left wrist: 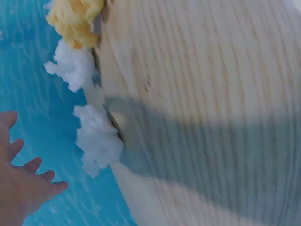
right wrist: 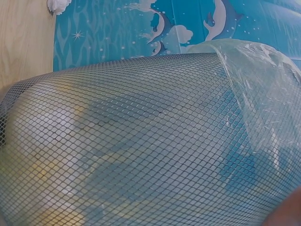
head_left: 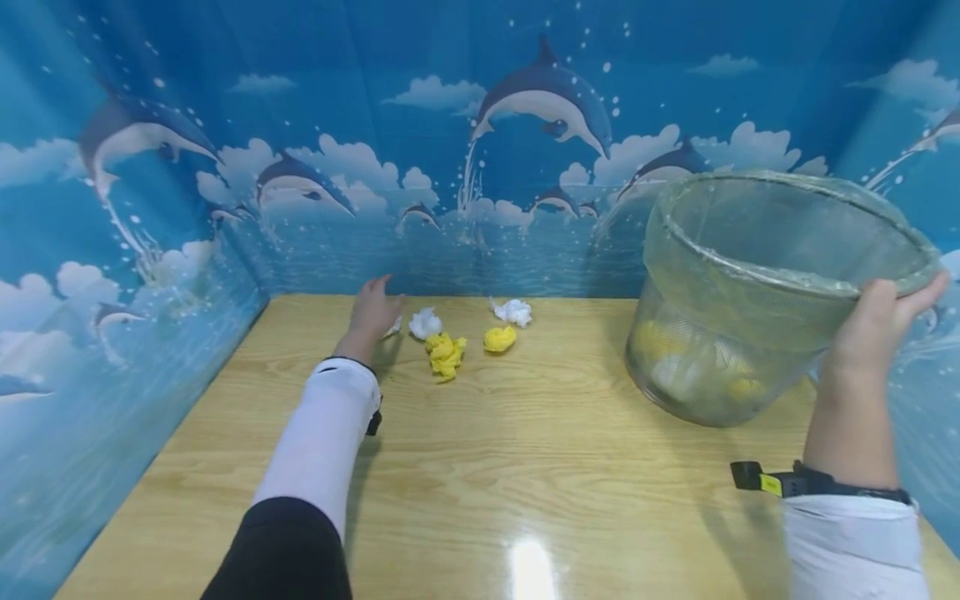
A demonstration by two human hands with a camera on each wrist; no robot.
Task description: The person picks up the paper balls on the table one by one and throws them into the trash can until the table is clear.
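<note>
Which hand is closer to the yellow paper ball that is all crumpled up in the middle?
The left hand. It reaches out just left of the crumpled yellow paper ball, not touching it. The right hand is far off to the right, gripping the rim of the mesh wastebasket.

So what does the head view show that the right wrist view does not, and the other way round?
Only the head view shows both hands: the left hand open by the paper balls, two yellow paper balls, and the right hand gripping the bin's rim. Only the right wrist view shows the bin's fine mesh wall close up. Both share the mesh bin with its plastic liner, the wooden table and the dolphin backdrop.
</note>
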